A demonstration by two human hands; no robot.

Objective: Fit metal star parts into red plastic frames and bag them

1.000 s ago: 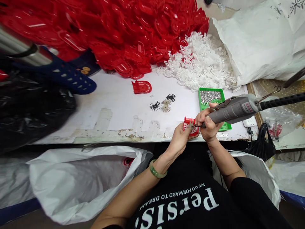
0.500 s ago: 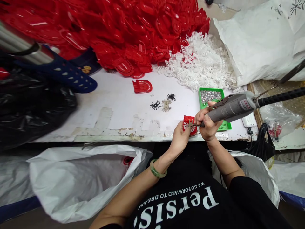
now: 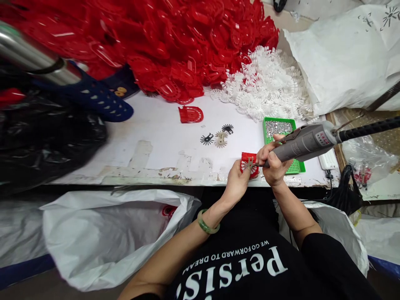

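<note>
My left hand (image 3: pixel 238 182) grips a small red plastic piece (image 3: pixel 245 157) at the table's front edge, with a beige spoked part (image 3: pixel 250 163) on top of it. My right hand (image 3: pixel 274 166) is wrapped round a grey electric screwdriver (image 3: pixel 301 143), whose tip meets the held piece at its right side. Behind my right hand, a green tray (image 3: pixel 266 132) holds many small silver screws (image 3: pixel 278 126). To the left on the table lie two black spoked parts (image 3: pixel 206 139) beside a beige one (image 3: pixel 221 139), and a lone red piece (image 3: pixel 191 114).
A large heap of red pieces (image 3: pixel 175 50) covers the back, beside a pile of white spoked parts (image 3: pixel 265 85). A black bag (image 3: pixel 53 137) and blue shoe (image 3: pixel 96 100) are at left. An open white sack (image 3: pixel 84 233) hangs below the table edge.
The view has shifted slightly, so the table items appear a little further right and lower. Both hands keep their hold, with the screwdriver tip still at the red piece.
</note>
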